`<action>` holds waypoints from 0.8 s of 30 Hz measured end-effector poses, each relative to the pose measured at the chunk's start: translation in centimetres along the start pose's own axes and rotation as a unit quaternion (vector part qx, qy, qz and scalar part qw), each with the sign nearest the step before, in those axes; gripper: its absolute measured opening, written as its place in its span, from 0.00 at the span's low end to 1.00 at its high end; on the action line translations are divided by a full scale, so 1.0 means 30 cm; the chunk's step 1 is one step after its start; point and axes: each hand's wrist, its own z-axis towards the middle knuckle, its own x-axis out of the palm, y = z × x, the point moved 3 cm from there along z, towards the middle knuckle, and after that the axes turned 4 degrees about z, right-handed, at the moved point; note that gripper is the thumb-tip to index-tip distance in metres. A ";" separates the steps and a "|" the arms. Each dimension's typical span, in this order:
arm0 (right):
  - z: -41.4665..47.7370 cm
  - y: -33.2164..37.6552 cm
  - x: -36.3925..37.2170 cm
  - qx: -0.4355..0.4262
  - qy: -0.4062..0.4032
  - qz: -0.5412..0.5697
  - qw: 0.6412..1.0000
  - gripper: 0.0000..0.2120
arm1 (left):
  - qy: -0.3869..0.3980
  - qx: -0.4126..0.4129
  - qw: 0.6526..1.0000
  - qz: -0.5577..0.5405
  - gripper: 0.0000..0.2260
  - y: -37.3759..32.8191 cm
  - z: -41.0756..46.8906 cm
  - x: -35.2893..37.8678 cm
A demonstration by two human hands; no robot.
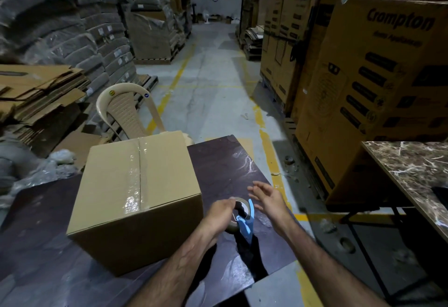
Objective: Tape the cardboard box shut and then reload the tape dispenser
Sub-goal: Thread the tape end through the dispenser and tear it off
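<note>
Tape dispenser (244, 222) gripped by left hand (221, 214), right hand (268, 200) spread wide beside it, touching nothing

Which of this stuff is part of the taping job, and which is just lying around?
Job: cardboard box, taped along its top seam; blue tape dispenser, gripped by the left hand; right hand, open beside it.
Lying about: plastic chair; flattened cardboard stack; Crompton cartons; marble-topped table.

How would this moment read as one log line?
box: taped shut | left hand: grips tape dispenser | right hand: open, beside it
</note>
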 end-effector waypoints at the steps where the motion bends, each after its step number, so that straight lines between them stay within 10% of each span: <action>1: -0.007 0.031 0.017 -0.012 0.008 -0.001 1.000 0.12 | -0.004 0.022 1.000 0.011 0.22 -0.025 -0.030 -0.026; 12: -0.092 0.298 0.278 -0.164 0.101 -0.043 0.980 0.14 | -0.162 0.219 0.962 0.025 0.14 -0.216 -0.276 -0.370; 24: -0.147 0.390 0.609 -0.284 0.161 -0.220 0.919 0.20 | -0.261 0.212 0.914 0.229 0.18 -0.247 -0.361 -0.648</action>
